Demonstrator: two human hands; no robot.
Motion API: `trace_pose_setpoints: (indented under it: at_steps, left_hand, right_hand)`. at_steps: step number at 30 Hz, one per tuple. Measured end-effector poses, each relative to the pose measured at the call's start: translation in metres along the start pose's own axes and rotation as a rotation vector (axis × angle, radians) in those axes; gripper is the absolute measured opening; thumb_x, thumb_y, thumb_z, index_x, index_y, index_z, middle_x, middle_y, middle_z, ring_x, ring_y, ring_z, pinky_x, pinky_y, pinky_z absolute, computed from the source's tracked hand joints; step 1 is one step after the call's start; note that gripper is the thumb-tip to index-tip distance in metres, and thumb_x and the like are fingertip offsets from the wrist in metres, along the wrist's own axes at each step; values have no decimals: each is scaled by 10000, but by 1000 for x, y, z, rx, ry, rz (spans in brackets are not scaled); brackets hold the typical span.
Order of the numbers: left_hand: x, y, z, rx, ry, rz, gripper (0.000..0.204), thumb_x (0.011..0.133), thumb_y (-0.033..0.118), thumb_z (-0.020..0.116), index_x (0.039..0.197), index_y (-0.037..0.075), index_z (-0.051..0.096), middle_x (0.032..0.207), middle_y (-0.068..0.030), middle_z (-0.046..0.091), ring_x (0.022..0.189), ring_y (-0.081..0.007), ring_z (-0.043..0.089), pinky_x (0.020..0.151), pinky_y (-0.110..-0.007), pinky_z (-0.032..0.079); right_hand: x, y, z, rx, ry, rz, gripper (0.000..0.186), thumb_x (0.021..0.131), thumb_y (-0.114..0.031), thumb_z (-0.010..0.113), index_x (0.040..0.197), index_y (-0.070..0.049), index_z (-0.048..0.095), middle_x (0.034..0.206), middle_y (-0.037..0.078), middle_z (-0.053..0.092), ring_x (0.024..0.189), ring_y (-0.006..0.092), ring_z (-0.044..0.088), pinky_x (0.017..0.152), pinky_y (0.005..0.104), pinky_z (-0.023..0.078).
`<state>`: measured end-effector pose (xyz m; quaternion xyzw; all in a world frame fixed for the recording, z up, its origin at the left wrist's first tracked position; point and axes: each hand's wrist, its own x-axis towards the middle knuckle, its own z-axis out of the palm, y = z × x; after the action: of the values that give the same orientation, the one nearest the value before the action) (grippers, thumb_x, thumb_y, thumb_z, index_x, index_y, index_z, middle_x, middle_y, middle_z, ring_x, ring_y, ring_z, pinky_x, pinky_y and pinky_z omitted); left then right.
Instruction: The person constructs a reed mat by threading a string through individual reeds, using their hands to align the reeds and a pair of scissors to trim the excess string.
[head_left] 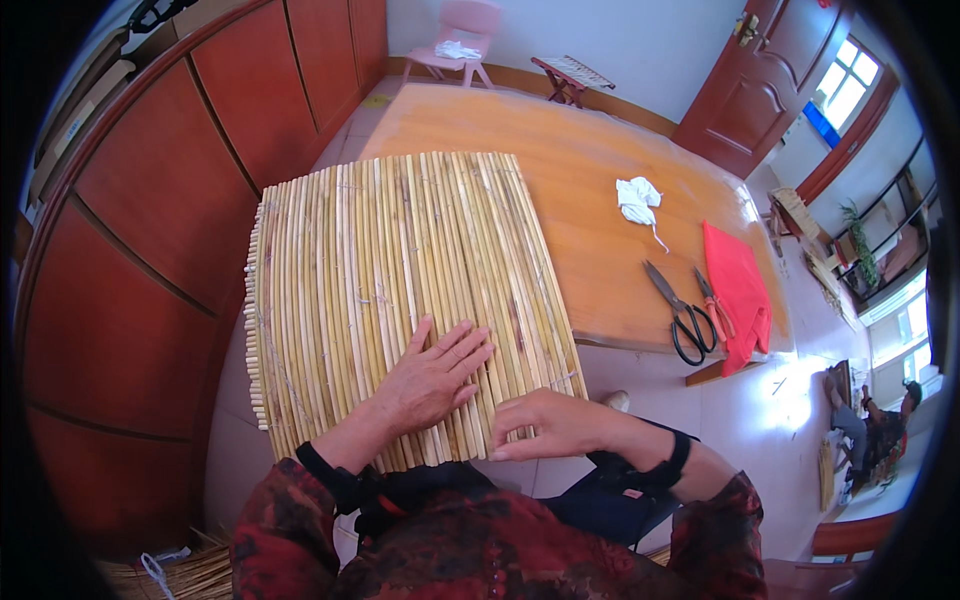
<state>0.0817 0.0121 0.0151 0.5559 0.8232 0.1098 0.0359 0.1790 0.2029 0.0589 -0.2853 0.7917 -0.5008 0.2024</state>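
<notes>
A mat of pale yellow reed stalks (400, 260), bound side by side with thin ties, lies partly on the wooden table and reaches over its near edge to my lap. Palm down, my left hand (435, 378) rests on the stalks with its fingers stretched out and slightly spread. At the mat's near edge, toward the right, my right hand (548, 424) has its fingers curled and closed around the ends of the stalks. The exact spot it grips is hidden under the fingers.
On the orange-brown table (590, 150) lie black-handled scissors (682, 318), red-handled pliers (714, 304), a red cloth (737, 285) and a crumpled white cloth (637, 200). Red-brown cabinets (150, 200) line the left. A pink chair (462, 40) stands behind; another person (885, 425) sits far right.
</notes>
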Motion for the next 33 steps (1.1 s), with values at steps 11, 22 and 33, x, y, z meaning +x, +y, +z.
trace_pose_setpoints:
  at_steps: [11,22,33]
  left_hand:
    - [-2,-3,1,20,21,39,536,868,324,485,1345,122,346,1424,-55,296,1343,-222,207,1078,-520,90]
    - [-2,1,5,17,69,61,522,877,313,466,1342,107,348,1420,-57,304,1330,-225,236,1078,-511,98]
    - [-5,-3,12,59,59,86,552,876,343,474,1357,117,325,1432,-48,281,1340,-218,215,1077,-506,91]
  right_hand:
    - [1,-27,4,468,-148,437,276,904,-231,508,1042,-7,592,729,56,601,573,104,571,548,232,470]
    - [-24,-57,12,611,-184,522,305,889,-221,522,1113,-15,545,759,82,597,579,127,594,534,227,483]
    - [-48,-81,5,713,-33,602,367,843,-148,596,1172,6,542,922,131,638,524,122,592,532,242,485]
